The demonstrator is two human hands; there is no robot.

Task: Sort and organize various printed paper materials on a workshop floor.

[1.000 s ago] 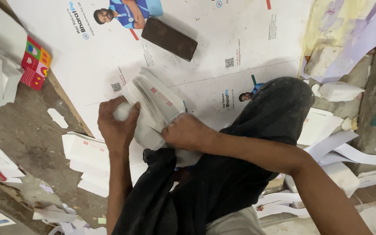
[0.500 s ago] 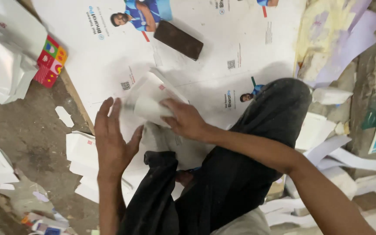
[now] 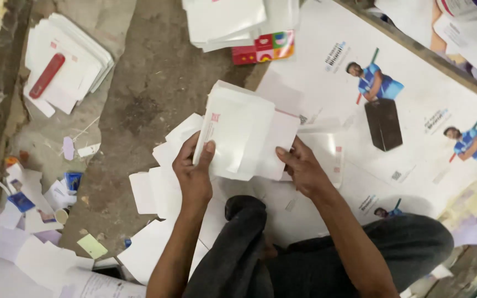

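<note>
A stack of white paper envelopes with a small red mark is held up over the floor between both hands. My left hand grips its left edge, thumb on top. My right hand pinches its lower right corner and flap. Beneath them lie more loose white sheets on the concrete. My dark trouser leg sits below the hands.
A large white printed poster sheet carries a dark rectangular phone. Another envelope pile with a red stick lies at far left. A colourful box sits under white stacks at the top. Paper scraps litter the left floor.
The camera has swung left. Both hands have lifted the envelope stack off the pile and now hold it by its two edges; earlier the left hand was open beside it.
</note>
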